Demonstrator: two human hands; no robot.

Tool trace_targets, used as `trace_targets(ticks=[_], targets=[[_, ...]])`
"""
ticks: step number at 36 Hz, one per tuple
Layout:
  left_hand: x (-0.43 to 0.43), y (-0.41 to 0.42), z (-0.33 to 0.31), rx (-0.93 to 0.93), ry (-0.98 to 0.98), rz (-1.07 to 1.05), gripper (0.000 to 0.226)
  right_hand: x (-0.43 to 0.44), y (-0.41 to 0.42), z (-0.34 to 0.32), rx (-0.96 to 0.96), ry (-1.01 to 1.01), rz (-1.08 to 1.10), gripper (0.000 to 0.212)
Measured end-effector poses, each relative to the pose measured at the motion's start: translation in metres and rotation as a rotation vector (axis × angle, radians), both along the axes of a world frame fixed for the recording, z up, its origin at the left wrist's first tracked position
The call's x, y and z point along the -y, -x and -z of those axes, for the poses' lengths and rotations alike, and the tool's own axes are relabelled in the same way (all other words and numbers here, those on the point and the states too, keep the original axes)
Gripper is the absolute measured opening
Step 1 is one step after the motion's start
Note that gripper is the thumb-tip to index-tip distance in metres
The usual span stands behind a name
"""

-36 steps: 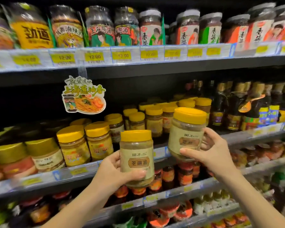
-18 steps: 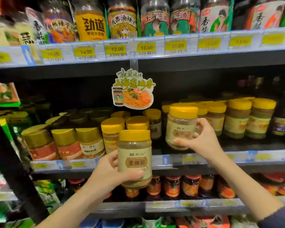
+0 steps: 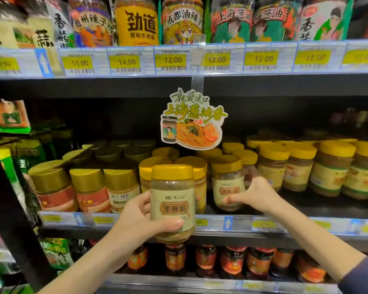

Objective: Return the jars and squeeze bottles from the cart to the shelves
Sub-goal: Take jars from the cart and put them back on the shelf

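My left hand [image 3: 136, 219] grips a yellow-lidded sesame paste jar [image 3: 172, 200] with a beige label, upright in front of the middle shelf's edge [image 3: 263, 224]. A second jar of the same kind [image 3: 227, 183] stands on the middle shelf among other yellow-lidded jars. My right hand [image 3: 255, 195] is wrapped around its right side and lower front. The cart is out of view.
Rows of yellow-lidded and gold-lidded jars [image 3: 89, 187] fill the middle shelf. A paper noodle sign [image 3: 191, 122] hangs above the jars. Tall jars [image 3: 136, 22] line the top shelf, red-labelled jars [image 3: 232, 262] the shelf below. A black upright [image 3: 15, 230] stands at left.
My right hand has carried its jar forward and down onto the middle shelf among the other jars. The left hand's jar has stayed in front of the shelf edge. The view shifted left.
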State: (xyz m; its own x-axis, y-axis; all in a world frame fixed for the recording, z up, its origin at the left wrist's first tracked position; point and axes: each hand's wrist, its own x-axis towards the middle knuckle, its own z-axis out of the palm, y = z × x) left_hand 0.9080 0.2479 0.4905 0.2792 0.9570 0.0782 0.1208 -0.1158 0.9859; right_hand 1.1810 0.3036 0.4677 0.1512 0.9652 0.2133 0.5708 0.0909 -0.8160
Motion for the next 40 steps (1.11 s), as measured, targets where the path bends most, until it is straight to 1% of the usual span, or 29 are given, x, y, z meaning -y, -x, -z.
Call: trace_targets(ticks=[4, 7, 10, 14, 17, 22, 24, 26, 28, 30, 32, 35, 39, 40], targets=[[-0.005, 0.001, -0.001, 0.0, -0.004, 0.0, 0.061, -0.003, -0.002, 0.004, -0.035, 0.033, -0.009, 0.084], [-0.007, -0.001, -0.002, 0.011, -0.013, -0.001, 0.055, -0.004, -0.002, 0.005, -0.064, 0.034, -0.024, 0.085], [-0.008, -0.003, -0.002, 0.014, -0.015, 0.005, 0.055, -0.003, 0.0, 0.005, -0.07, 0.03, -0.05, 0.086], [-0.008, -0.006, 0.0, 0.021, -0.022, 0.002, 0.053, -0.001, 0.002, 0.006, 0.032, 0.044, -0.096, 0.066], [-0.007, -0.011, 0.001, 0.025, -0.026, 0.009, 0.055, -0.001, 0.001, 0.007, 0.054, 0.059, -0.101, 0.055], [-0.004, -0.022, 0.0, 0.033, -0.022, 0.049, 0.058, -0.002, 0.003, 0.008, 0.099, 0.062, -0.095, 0.049], [-0.003, -0.028, 0.0, 0.031, -0.022, 0.068, 0.062, -0.001, 0.002, 0.005, 0.121, 0.097, -0.11, 0.054], [-0.002, -0.036, 0.0, 0.036, -0.023, 0.089, 0.065, 0.005, -0.002, -0.004, 0.063, 0.122, -0.141, 0.065], [-0.002, -0.044, 0.0, 0.048, -0.024, 0.113, 0.065, 0.018, -0.006, -0.025, -0.05, 0.049, -0.113, 0.072], [-0.003, -0.054, 0.0, 0.05, -0.025, 0.131, 0.066, 0.04, -0.011, -0.049, -0.143, -0.079, -0.056, 0.083], [-0.003, -0.065, 0.0, 0.036, -0.044, 0.15, 0.071, 0.062, -0.015, -0.071, -0.195, -0.141, -0.122, 0.089], [-0.001, -0.083, 0.0, 0.041, -0.056, 0.181, 0.075, 0.088, -0.014, -0.087, -0.151, -0.07, -0.27, 0.084], [0.004, -0.107, 0.004, 0.048, -0.064, 0.245, 0.068, 0.1, -0.01, -0.081, -0.1, 0.025, -0.298, 0.083], [0.005, -0.111, 0.006, 0.051, -0.059, 0.259, 0.068, 0.101, -0.011, -0.079, -0.11, 0.031, -0.3, 0.079]])
